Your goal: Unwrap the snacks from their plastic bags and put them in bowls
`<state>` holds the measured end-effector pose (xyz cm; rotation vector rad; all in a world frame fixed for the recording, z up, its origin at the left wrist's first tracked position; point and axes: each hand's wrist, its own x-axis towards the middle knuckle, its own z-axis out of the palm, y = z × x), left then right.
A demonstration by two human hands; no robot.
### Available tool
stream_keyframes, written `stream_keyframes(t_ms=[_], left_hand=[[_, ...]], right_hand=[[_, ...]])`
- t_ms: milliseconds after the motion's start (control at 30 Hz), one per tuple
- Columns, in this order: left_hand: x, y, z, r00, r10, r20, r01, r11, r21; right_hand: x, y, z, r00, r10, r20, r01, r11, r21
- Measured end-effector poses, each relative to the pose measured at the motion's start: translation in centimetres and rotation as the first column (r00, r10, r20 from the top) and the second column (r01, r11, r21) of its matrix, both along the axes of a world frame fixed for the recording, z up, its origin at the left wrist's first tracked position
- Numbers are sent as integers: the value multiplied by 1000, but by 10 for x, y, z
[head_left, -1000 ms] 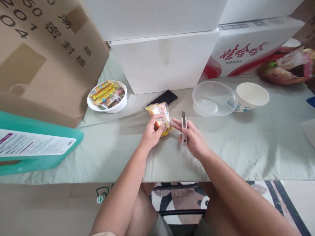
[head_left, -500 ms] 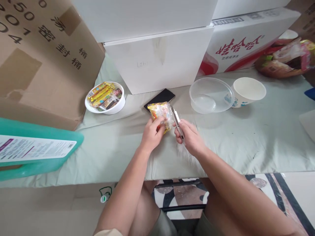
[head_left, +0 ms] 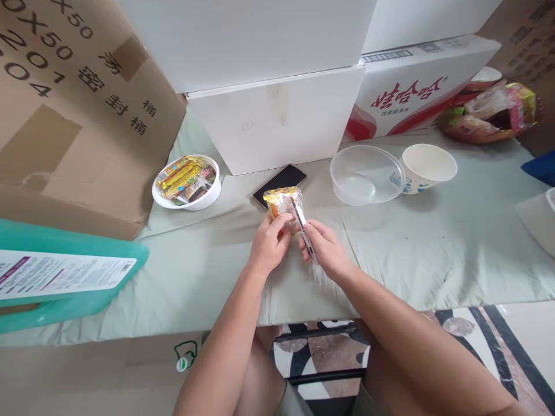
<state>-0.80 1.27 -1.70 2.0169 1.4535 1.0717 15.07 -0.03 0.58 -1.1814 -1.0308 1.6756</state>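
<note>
My left hand (head_left: 273, 240) is closed on a small yellow and clear plastic snack packet (head_left: 278, 200), pinching its lower part just above the cloth. In my right hand (head_left: 323, 245) is a white-handled utility knife (head_left: 302, 222), gripped by its handle. The blade lies across the right side of the packet; whether it has cut in cannot be made out. Behind the packet a black phone (head_left: 286, 178) lies flat. To the left, a white bowl (head_left: 211, 195) holds several wrapped snacks. A clear plastic bowl (head_left: 356, 189) and a white paper cup (head_left: 429, 167) stand to the right.
White cartons (head_left: 277, 127) wall off the back. A brown cardboard box (head_left: 87, 173) and a green jug (head_left: 139, 254) stand at the left. A basket of wrapped food (head_left: 481, 127) sits back right. The table's cloth (head_left: 208, 289) ends at the front edge above my legs.
The knife has moved left, from beside the packet onto its right side. My left hand keeps hold of the packet. The whole view has shifted slightly.
</note>
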Motion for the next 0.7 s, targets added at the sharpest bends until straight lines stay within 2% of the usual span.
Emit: stream_keyframes(t_ms=[100, 200, 300, 400, 500, 567, 600, 633, 700], left_hand=[[2, -1, 1, 999, 13, 40, -14, 1000, 7], [2, -1, 2, 996, 32, 82, -33, 999, 11], [2, 0, 3, 990, 78, 114, -73, 996, -48], [-1, 4, 4, 965, 191, 180, -163, 974, -159], [-9, 11, 6, 880, 349, 322, -265, 923, -277], [-14, 15, 9, 796, 428, 428, -286, 889, -357], [-15, 16, 9, 760, 450, 469, -275, 877, -395], [-15, 17, 10, 735, 458, 500, -250, 869, -428], [-10, 14, 8, 718, 445, 536, -196, 867, -458]], right_hand=[[-3, 2, -3, 1000, 1, 10, -1, 998, -62], [-2, 1, -5, 999, -18, 43, 19, 999, -38], [-4, -2, -6, 993, -12, 113, 16, 999, -33], [-6, -4, -6, 980, 52, 190, -32, 994, -109], [-3, -7, -5, 950, 184, 254, -140, 973, -182], [6, -7, -5, 904, 230, 359, -195, 972, -130], [12, -6, -4, 867, 209, 452, -202, 977, -64], [19, -5, -4, 811, 153, 564, -198, 980, 21], [34, -1, -5, 629, -15, 777, -204, 962, 184]])
